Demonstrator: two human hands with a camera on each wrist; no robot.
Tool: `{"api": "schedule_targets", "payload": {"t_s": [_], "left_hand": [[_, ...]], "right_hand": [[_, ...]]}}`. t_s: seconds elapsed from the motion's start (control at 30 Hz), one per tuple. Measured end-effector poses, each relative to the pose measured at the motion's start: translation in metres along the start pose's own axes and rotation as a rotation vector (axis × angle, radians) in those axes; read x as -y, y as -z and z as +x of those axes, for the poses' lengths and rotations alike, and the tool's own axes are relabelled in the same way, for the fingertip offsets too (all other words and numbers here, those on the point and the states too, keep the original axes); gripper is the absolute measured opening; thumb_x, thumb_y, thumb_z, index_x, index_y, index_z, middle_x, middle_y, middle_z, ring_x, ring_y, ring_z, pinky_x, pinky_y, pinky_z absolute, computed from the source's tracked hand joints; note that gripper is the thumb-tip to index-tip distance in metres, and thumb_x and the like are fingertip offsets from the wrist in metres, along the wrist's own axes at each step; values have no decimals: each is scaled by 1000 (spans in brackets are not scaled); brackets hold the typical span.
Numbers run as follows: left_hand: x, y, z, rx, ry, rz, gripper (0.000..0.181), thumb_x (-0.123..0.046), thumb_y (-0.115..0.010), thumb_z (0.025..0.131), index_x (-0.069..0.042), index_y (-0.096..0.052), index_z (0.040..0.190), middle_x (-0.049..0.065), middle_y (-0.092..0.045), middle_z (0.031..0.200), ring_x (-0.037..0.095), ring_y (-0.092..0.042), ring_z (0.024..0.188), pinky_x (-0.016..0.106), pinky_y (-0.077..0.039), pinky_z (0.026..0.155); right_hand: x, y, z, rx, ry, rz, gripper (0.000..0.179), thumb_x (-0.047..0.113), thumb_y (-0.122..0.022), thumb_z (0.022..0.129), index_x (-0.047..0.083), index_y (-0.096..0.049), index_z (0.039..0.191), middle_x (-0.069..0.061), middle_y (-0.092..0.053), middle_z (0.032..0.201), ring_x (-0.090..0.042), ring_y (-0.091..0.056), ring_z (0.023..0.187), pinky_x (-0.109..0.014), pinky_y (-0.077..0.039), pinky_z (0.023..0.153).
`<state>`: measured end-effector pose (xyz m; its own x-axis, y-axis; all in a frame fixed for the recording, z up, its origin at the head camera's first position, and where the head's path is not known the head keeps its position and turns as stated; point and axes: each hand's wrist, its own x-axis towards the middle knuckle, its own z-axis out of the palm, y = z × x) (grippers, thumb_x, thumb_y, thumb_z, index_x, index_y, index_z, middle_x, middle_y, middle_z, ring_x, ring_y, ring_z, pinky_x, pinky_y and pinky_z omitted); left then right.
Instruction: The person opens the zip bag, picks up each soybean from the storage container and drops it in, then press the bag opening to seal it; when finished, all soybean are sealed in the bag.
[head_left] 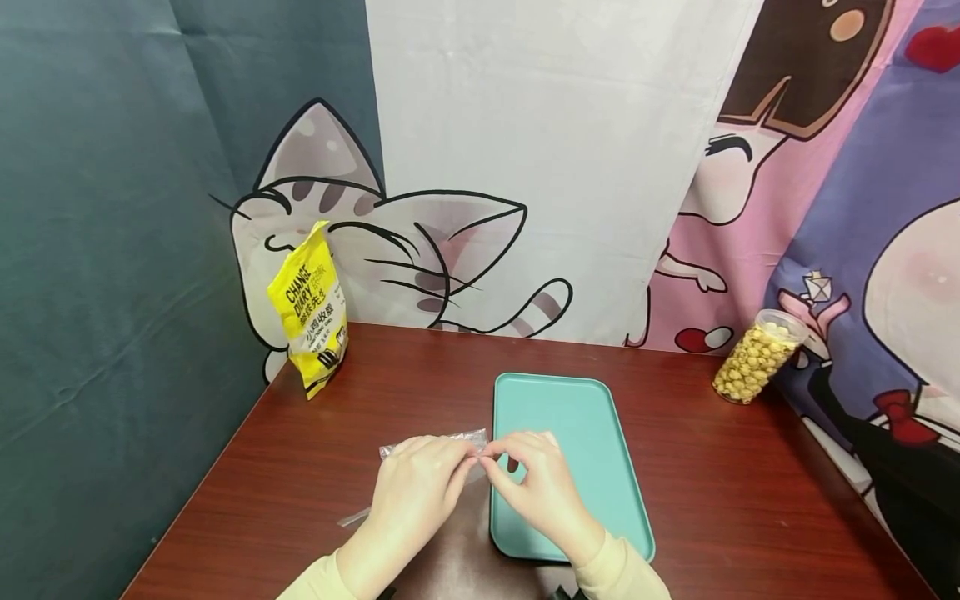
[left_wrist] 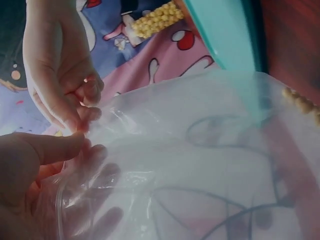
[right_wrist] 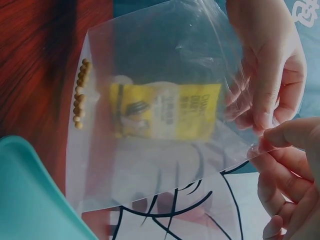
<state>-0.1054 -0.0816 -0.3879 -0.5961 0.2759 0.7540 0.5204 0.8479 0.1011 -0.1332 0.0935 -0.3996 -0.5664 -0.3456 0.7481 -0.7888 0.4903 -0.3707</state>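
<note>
Between my two hands hangs a clear plastic bag (right_wrist: 165, 60), see-through enough to show the snack bag behind it. A row of small round tan balls (right_wrist: 80, 97) lies along its bottom edge. My left hand (head_left: 422, 479) pinches the bag's top edge between thumb and fingers. Right beside it, the thumb and index finger of my right hand (head_left: 542, 479) pinch the same edge near a corner, the fingertips of both hands almost meeting. In the head view the hands hide most of the bag.
A teal tray (head_left: 577, 417) lies on the red-brown table (head_left: 420, 375), partly under my right hand. A yellow snack bag (head_left: 311, 312) stands at the back left. At the back right, a clear jar of popcorn (head_left: 757, 358) stands near the printed cloth backdrop (head_left: 562, 167).
</note>
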Motion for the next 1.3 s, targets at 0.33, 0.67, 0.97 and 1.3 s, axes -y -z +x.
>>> {"api": "schedule_targets", "payload": {"t_s": [0.33,0.67,0.97,1.3], "left_hand": [[-2,2,2,-55,5,-58,10,-19,-74,73,-24,-70,80,-13,-67,73,6,-63,63,25,-50,60],[-1,3,3,-45,-43,-66,15,-15,-77,67,-22,-69,77,-15,-67,72,6,-63,67,28,-51,62],[-1,2,2,-65,-59,-64,14,-13,-75,67,-23,-65,72,-18,-63,66,4,-59,65,27,-48,61],[-5,4,6,-66,-42,-10,13,-16,-75,65,-24,-64,67,-17,-58,56,6,-52,61,30,-35,63]], "right_hand": [[4,3,3,-54,76,13,6,13,-69,83,18,-69,80,13,-63,71,-4,-47,59,-19,-32,67],[5,7,2,-21,101,1,6,16,-68,85,19,-70,80,15,-63,70,-6,-47,60,-21,-32,68],[6,8,1,-14,97,-48,13,10,-75,74,22,-70,79,16,-64,71,-4,-48,64,-23,-31,70],[8,7,4,-54,37,-43,16,8,-71,66,23,-67,70,18,-61,65,-7,-49,64,-24,-29,69]]}}
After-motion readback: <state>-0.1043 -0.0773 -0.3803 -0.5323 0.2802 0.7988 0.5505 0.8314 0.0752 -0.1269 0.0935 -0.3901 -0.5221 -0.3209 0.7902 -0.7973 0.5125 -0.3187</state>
